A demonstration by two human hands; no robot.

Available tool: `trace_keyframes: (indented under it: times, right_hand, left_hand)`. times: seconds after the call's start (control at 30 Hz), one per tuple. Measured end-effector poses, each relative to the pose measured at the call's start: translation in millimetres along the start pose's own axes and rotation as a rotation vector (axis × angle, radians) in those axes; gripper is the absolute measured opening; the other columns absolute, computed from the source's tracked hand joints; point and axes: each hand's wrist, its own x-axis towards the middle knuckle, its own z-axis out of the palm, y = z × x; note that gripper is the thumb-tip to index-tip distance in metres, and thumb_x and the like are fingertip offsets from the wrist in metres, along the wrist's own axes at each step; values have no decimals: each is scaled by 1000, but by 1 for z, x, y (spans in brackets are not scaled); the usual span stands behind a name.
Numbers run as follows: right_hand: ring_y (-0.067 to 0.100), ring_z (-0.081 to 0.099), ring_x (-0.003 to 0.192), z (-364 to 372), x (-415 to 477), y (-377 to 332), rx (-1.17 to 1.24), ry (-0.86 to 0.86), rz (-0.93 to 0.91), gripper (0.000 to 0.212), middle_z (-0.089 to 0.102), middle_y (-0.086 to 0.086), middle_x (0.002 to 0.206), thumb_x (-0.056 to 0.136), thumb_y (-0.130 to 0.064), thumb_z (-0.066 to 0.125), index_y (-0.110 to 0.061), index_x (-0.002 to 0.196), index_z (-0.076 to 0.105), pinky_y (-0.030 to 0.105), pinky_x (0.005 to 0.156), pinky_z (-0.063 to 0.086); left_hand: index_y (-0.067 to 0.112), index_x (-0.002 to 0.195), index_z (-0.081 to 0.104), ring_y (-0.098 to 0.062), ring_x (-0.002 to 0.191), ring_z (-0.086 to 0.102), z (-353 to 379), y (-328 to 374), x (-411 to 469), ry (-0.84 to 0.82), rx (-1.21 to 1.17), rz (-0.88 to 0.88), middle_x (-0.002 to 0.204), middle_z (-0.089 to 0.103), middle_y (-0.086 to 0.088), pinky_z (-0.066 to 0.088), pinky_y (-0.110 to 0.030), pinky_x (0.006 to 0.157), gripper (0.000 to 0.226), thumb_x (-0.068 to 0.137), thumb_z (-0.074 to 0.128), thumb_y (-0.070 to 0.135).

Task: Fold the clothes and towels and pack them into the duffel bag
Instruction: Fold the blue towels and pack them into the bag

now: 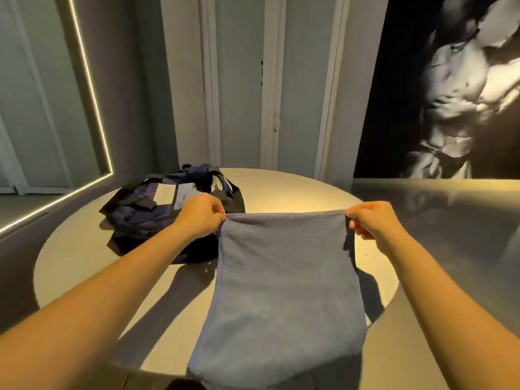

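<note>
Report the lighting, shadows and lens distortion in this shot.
Head view: warm light glares off the round pale table; the forearms and grey-blue terry towel throw hard dark shadows across it; the dark navy duffel bag sits murky, detail lost; the wide-angle lens bows the glowing LED wall strip and white door frames; edges look soft.

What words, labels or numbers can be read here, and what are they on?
Nothing here reads clearly.
Pale tags on the duffel bag: print too small and blurred to read.
White label at the bag's far end: dark letters, blurred, unreadable.
The towel pinched by the left hand and right hand: no print shows.
</note>
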Motion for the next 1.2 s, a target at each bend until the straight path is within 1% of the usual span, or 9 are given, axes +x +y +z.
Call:
trace_keyframes:
  times: [0.13,0.23,0.33,0.43,0.53,0.8,0.9,0.97,1.2]
  right_hand:
    - [19,62,59,15,25,27,73,13,108,12,72,18,82,101,-6,57,-3,96,67,28,56,54]
    - [28,67,66,31,48,45,88,18,191,14,73,21,83,102,-4,53,-1,97,66,36,66,59]
    - [29,66,60,44,72,64,59,25,226,14,73,23,82,101,-1,52,2,99,65,32,50,53]
    - [32,68,58,57,91,82,57,32,251,14,73,23,78,99,0,51,4,97,64,28,43,50]
    - [36,71,64,69,105,97,77,55,268,20,73,23,76,97,-1,47,1,94,66,35,54,56]
    - [24,69,77,71,107,86,-38,-1,85,22,69,14,92,98,-8,61,-15,119,55,34,66,56]
    - [34,69,66,42,84,90,-231,25,4,9,70,18,77,91,-8,63,-2,98,63,46,63,61]
    - [40,65,61,28,64,101,-355,-16,37,23,68,25,72,88,-13,64,9,81,64,47,63,59]
    - [30,65,68,27,0,113,-642,-123,124,33,67,10,72,87,-37,63,-5,78,64,36,61,51]
  left_hand:
    - [13,74,73,-25,67,66,40,5,22,60,35,-116,72,72,-8,59,-43,64,24,95,68,23]
    - [-2,74,67,-29,56,70,73,13,40,-9,-349,-327,62,71,-14,62,-42,61,28,98,58,8]
    - [5,64,46,-32,54,55,111,18,51,-13,-565,-427,61,53,-16,55,-44,55,37,100,52,-1]
    - [4,81,61,-36,72,65,139,15,52,24,-290,-332,78,67,-15,58,-50,64,20,100,54,8]
    - [4,104,57,-34,84,55,153,13,53,38,-101,-225,98,62,-16,42,-42,67,9,103,55,13]
    - [8,144,40,-35,92,57,160,11,58,-23,69,-48,121,59,-16,46,-45,69,50,98,59,11]
    - [13,110,56,-30,82,57,145,2,35,32,178,18,100,62,-10,49,-44,66,17,98,62,23]
    - [12,88,52,-28,69,54,134,-5,20,-44,262,-54,77,56,-7,45,-42,60,26,97,64,33]
    - [15,75,38,-21,60,46,120,-2,10,-241,270,-194,72,48,-6,32,-32,50,37,99,64,27]
